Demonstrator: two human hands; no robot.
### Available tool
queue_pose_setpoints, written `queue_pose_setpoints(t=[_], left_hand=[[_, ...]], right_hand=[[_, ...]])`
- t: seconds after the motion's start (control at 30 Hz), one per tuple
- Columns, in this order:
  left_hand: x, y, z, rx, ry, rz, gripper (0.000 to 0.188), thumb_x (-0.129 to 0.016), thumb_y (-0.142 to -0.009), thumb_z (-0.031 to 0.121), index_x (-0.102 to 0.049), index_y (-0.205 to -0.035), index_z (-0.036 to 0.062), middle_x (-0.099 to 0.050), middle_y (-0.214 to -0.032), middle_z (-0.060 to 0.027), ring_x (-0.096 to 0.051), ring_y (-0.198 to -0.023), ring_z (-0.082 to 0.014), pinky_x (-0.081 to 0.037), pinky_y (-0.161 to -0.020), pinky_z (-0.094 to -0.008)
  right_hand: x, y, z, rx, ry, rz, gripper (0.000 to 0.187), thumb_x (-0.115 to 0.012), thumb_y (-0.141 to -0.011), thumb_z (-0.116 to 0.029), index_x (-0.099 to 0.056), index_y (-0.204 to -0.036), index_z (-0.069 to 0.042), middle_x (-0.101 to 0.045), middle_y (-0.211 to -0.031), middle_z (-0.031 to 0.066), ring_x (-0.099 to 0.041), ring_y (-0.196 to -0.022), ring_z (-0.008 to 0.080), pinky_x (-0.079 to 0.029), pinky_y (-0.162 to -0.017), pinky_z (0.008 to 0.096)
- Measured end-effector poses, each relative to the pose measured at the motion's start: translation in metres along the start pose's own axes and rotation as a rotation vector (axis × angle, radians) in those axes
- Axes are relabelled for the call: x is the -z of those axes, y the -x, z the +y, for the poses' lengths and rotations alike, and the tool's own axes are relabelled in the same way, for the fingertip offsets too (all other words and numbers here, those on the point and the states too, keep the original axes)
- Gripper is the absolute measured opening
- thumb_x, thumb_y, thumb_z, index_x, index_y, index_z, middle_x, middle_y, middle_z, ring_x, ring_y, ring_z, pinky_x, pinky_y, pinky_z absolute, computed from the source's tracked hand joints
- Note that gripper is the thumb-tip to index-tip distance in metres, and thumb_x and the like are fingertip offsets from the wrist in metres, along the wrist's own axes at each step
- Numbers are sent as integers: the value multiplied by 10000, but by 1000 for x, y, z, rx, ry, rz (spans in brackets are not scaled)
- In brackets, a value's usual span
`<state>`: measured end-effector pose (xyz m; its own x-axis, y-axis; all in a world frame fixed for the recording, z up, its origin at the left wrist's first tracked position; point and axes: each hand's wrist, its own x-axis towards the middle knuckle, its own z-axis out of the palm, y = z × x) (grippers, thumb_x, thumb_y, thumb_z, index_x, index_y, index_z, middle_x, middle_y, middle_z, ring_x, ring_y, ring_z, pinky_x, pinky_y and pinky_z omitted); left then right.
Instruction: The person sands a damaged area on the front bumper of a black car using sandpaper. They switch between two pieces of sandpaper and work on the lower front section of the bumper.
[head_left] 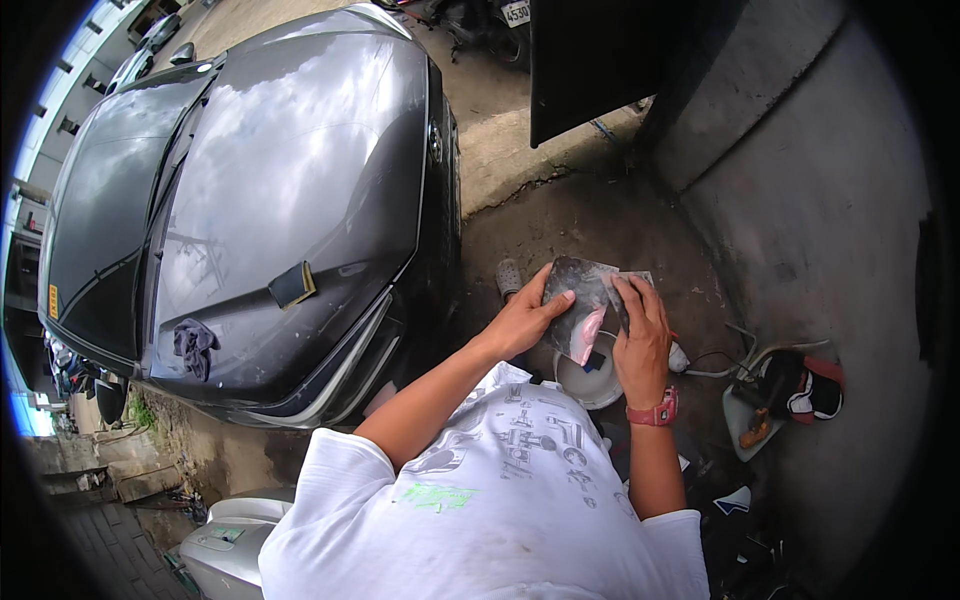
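Observation:
A flat, dark grey panel (572,283) with pale smears and a pink-and-white patch is held in front of my body. My left hand (522,318) grips its left edge, thumb on top and fingers beneath. My right hand (642,335), with a red watch on the wrist, curls its fingers over the panel's right side. A thin dark edge shows under those fingers; whether it is a separate sheet I cannot tell. Below the panel is a round whitish bucket (603,392) with something blue inside, partly hidden by the panel and my hand.
A dark car (300,150) fills the left; a black-and-yellow pad (293,286) and a grey rag (195,348) lie on its hood. At right, a pale angular part (745,425) and a cap (822,388) are near the grey wall (820,200). A motorcycle (480,35) stands beyond.

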<state>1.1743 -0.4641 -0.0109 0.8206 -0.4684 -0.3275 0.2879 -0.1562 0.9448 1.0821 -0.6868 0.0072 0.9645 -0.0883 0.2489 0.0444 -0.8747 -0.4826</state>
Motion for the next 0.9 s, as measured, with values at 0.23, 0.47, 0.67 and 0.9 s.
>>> queue_pose_setpoints(t=[0.23, 0.47, 0.67, 0.9], left_hand=[[69, -158, 24, -81, 168, 325, 687, -647, -1122, 371, -441, -1619, -57, -658, -1471, -272, -628, -1373, -333, -465, -1172, -418], [127, -281, 58, -66, 698, 258, 480, -683, -1108, 220, -556, -1529, 27, -708, -1355, -103, -647, -1207, -169, -515, -1057, -334], [153, -330, 77, -75, 627, 251, 557, -694, -1102, 256, -530, -1576, 15, -711, -1369, -132, -659, -1220, -188, -521, -1060, -353], [184, -359, 114, -179, 159, 472, 640, -658, -1111, 373, -502, -1581, -32, -725, -1348, -269, -704, -1235, -328, -520, -1087, -426]], right_hand=[[-24, -138, -32, 19, 118, -404, 772, -635, -797, 130, -707, -1485, -213, -602, -1547, 115, -499, -1520, 376, -236, -1344, 656], [-56, -276, -32, 327, -211, -139, 810, -640, -831, 164, -552, -1558, -183, -486, -1630, 213, -477, -1531, 512, -428, -1242, 652], [-76, -368, 22, 143, 189, -242, 789, -584, -869, 193, -490, -1576, -142, -486, -1618, 240, -529, -1485, 504, -512, -1169, 608], [-68, -418, 4, 281, 252, -347, 737, -621, -845, 126, -660, -1507, -196, -519, -1648, 124, -383, -1620, 430, -217, -1342, 679]])
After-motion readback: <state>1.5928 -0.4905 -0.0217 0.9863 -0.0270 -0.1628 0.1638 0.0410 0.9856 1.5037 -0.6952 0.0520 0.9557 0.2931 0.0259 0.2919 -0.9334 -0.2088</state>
